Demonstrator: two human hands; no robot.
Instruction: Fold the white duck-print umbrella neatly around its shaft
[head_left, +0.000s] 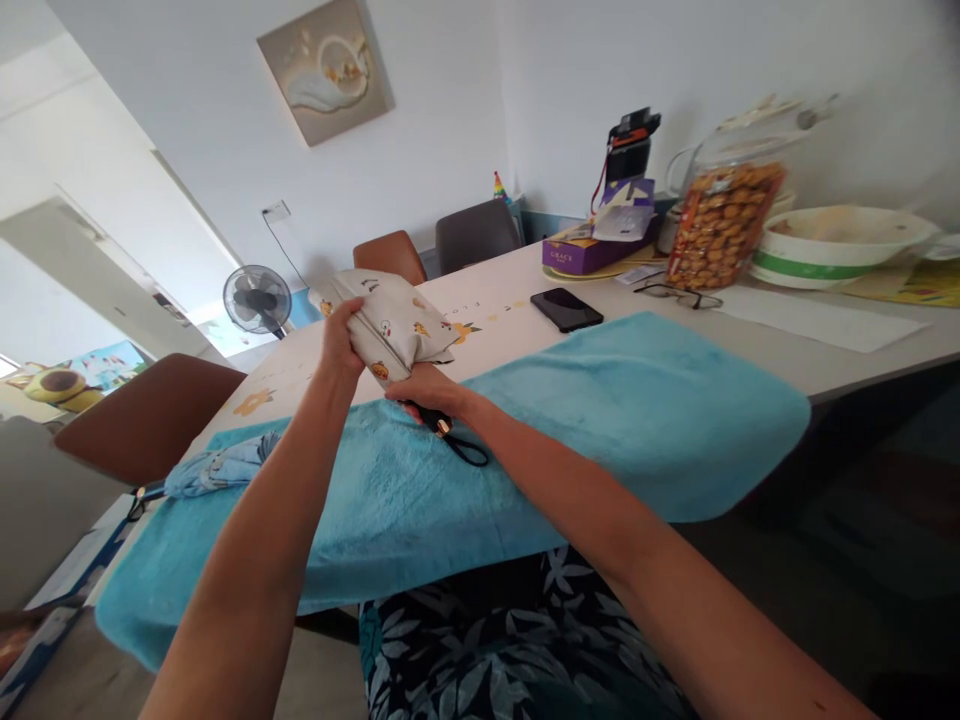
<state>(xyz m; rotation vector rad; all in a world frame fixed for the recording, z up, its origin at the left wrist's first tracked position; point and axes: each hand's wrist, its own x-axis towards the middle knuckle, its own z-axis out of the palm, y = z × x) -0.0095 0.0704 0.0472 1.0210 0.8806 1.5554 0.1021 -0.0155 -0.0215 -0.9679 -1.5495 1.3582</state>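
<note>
A cream umbrella (405,318) with small cartoon prints is held in front of me above the table, its canopy collapsed and loosely bunched. My left hand (345,338) is closed around the canopy's left side. Lower down, my right hand (429,390) grips the umbrella where canopy meets handle. The black handle with its wrist loop (466,452) sticks out below the right hand, over a light blue towel (600,400) spread along the table edge. A bundled blue umbrella (221,468) lies on the towel's left part. The shaft is hidden by fabric and fingers.
On the table (502,345) lie a black phone (566,309) and eyeglasses (681,294). Behind them stand a purple box (585,252), a jar of nuts (724,225) and a green-striped bowl (832,255). Chairs (150,415) and a fan (257,298) are beyond the table's left side.
</note>
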